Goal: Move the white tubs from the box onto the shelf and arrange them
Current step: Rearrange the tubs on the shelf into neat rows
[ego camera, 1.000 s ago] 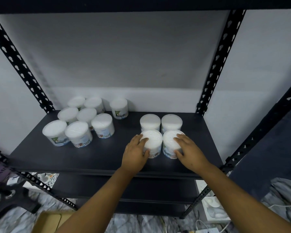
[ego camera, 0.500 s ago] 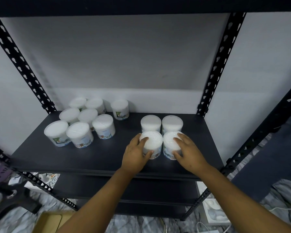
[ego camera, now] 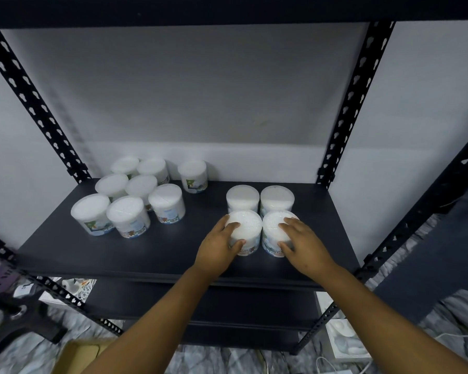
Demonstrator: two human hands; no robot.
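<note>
The left hand [ego camera: 219, 248] is cupping the left front round white plastic tub [ego camera: 246, 233] and the right hand [ego camera: 304, 242] the right front one [ego camera: 276, 230], fingers curled over the lids, near the black metal shelf's [ego camera: 157, 252] front right edge; both tubs are standing upright, touching, directly ahead of the fingertips.

The shelf [ego camera: 152, 255] is a matt black board, and its uprights [ego camera: 346, 109] are black too, punched with a repeating row of keyhole slots. The tubs [ego camera: 125, 214] are white with frosted white lids, and each carries a label in pale blue with touches of green and dark lettering. The wall [ego camera: 200, 90] behind is plain grey-white. Down below, the floor [ego camera: 73, 327] is grey marble with paler veins, and a corner of a tan cardboard box [ego camera: 79, 354] shows.
</note>
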